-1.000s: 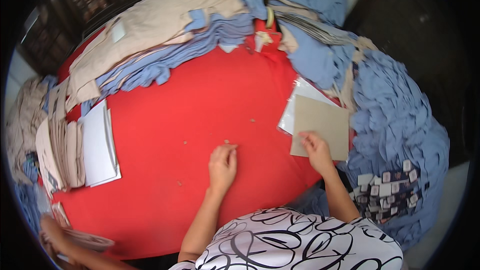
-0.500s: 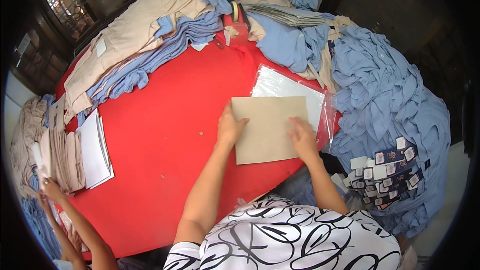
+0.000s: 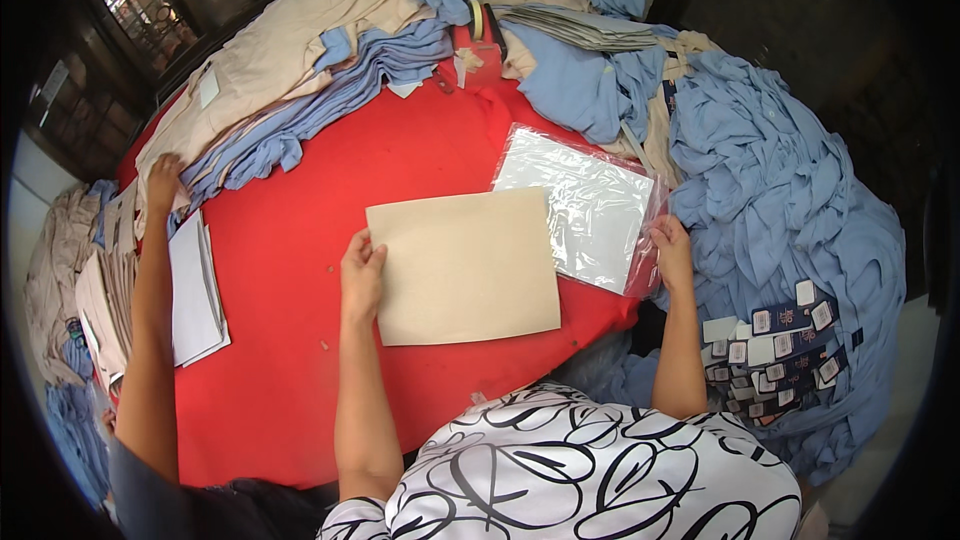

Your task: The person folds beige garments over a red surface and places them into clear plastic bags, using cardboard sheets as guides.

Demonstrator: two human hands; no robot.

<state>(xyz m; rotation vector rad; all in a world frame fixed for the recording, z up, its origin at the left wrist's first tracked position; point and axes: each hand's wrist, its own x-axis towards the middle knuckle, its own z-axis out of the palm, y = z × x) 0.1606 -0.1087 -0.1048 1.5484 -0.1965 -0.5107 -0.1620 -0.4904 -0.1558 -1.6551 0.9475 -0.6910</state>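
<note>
"Your left grip (image 3: 368, 248) is pinching the beige card (image 3: 465, 270) by its left edge, with the thumb over the top face. How your fingers lie underneath, nobody can tell from here."

"And your right grip (image 3: 662, 230)?"

"Thumb and fingers look pressed together on the right edge of the clear plastic bag (image 3: 585, 205), which has white showing through it."

"So where is the card beside your bag?"

"In front of you, over the red worktop (image 3: 270, 340), its upper right corner overlapping the lower left part of the bag. You can't tell from this view whether its lower edge touches the cloth."

"What makes for a good hold here?"

"Support the card well in from the edge, since one-sided pinching probably lets the far side droop. Go lightly with the thumb, so you don't crease it. With the plastic, take just one layer if you can; it looks thin and slippery, and likely to wrinkle."

"Anything close by to mind?"

"Your right grip is near the heap of blue clothes (image 3: 790, 170); a sleeve could snag the plastic."
</note>
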